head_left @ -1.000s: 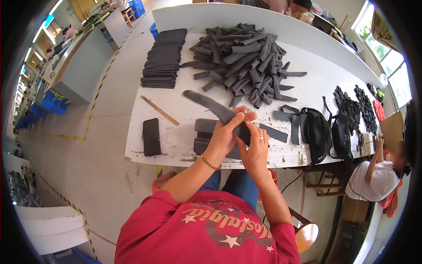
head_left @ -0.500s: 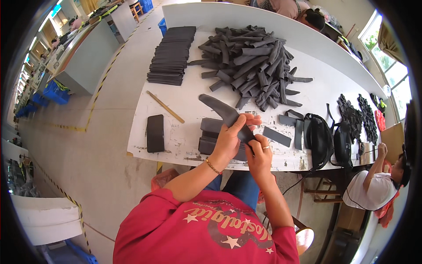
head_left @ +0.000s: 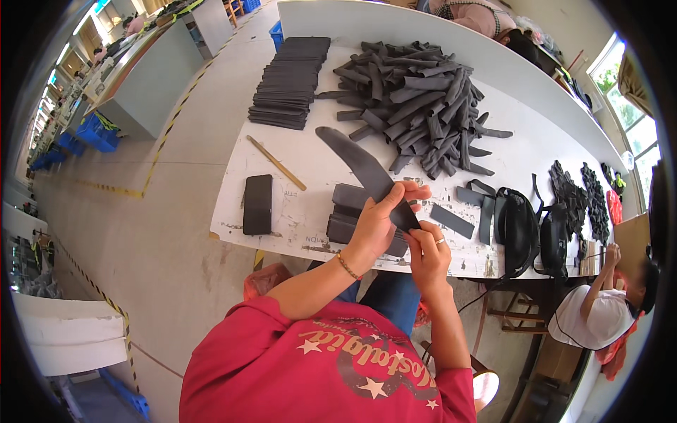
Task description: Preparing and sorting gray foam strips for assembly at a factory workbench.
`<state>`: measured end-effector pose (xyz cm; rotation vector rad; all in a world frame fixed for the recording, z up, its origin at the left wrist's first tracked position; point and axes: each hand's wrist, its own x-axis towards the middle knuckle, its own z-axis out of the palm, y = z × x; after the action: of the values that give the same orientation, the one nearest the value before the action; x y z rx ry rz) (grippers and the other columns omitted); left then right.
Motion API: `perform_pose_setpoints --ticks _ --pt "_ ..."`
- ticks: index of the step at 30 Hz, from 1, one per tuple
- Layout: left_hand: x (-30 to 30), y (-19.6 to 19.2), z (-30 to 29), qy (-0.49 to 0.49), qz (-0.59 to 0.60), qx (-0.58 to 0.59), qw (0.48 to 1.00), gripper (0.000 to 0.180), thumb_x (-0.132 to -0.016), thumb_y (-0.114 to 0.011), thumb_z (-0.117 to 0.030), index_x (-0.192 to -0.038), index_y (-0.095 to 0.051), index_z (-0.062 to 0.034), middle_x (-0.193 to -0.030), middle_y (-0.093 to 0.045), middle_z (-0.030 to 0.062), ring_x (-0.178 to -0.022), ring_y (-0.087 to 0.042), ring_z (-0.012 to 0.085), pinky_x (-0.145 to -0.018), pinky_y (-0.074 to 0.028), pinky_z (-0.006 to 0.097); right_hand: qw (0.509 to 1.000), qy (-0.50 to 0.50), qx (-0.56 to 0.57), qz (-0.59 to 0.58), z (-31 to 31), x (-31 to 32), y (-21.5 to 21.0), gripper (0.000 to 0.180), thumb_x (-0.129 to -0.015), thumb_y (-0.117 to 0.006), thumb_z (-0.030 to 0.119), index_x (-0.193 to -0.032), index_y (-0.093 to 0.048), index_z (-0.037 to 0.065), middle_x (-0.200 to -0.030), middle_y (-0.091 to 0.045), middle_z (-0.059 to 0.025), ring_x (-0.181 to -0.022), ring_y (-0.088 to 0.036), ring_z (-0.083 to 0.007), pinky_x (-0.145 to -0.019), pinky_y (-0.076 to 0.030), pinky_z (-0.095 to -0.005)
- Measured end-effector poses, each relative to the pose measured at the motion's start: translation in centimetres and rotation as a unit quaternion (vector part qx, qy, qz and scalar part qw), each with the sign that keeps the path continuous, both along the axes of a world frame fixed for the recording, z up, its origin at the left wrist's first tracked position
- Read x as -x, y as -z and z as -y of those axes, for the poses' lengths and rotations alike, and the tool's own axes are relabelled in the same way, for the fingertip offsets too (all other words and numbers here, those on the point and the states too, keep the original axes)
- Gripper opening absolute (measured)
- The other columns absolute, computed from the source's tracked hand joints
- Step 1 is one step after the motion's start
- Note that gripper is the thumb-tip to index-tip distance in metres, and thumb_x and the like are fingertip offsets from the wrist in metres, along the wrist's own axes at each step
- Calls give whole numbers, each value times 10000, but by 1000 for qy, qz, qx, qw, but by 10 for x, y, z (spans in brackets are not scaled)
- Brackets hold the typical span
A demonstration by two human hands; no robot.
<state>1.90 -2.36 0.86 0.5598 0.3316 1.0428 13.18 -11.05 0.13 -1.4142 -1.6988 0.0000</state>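
A long dark grey fabric strip (head_left: 361, 163) slants up and leftward over the white table (head_left: 296, 151), its far end free. My left hand (head_left: 384, 215) is closed around its lower part, thumb on top. At the near end, my right hand (head_left: 430, 252) pinches the edge between thumb and fingers. Beneath my hands lie folded dark grey pieces (head_left: 347, 194), partly hidden by the left hand and the strip. Past the strip's far end rises a loose heap of similar rolled strips (head_left: 416, 99). A neat stack of flat dark strips (head_left: 290, 81) stands to its left.
A black phone (head_left: 257, 204) and a thin wooden stick (head_left: 276, 163) lie at left. To the right are a flat grey strip (head_left: 452, 221), a black bag (head_left: 518, 233) and small dark pieces (head_left: 564, 190). A divider (head_left: 465, 28) borders the table; a co-worker (head_left: 599, 310) sits at right.
The strip's free part looks longer and straighter, with less of a bend. My right fingers have shifted to its near end. The whole view has swung slightly.
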Motion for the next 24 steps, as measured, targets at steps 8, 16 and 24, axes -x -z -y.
perform_pose_setpoints --ticks 8,16,24 --pt "-5 10 15 12 49 6 999 303 -1009 -533 -269 -1130 -589 3 -1121 -678 175 -1117 -627 240 -985 -457 358 999 -21 -41 -26 -20 10 1 146 -780 -718 -49 -879 -622 2 -948 -649 -151 -755 -657 -305 -626 -521 -364" --pt "30 -28 -18 -55 13 -21 998 317 -993 -566 -284 -1113 -583 8 -957 -681 144 -904 -678 281 -840 -546 405 997 -69 -31 14 -11 -2 -20 184 -752 -745 -57 -868 -612 -4 -889 -629 -145 -674 -612 -283 -570 -486 -341" --pt "11 -27 2 -84 72 -16 994 330 -1014 -522 -318 -1081 -582 0 -820 -636 77 -782 -665 225 -832 -550 400 992 -89 -90 28 -11 -3 -36 219 -712 -743 -85 -855 -597 -7 -879 -616 -146 -671 -588 -303 -566 -476 -361"
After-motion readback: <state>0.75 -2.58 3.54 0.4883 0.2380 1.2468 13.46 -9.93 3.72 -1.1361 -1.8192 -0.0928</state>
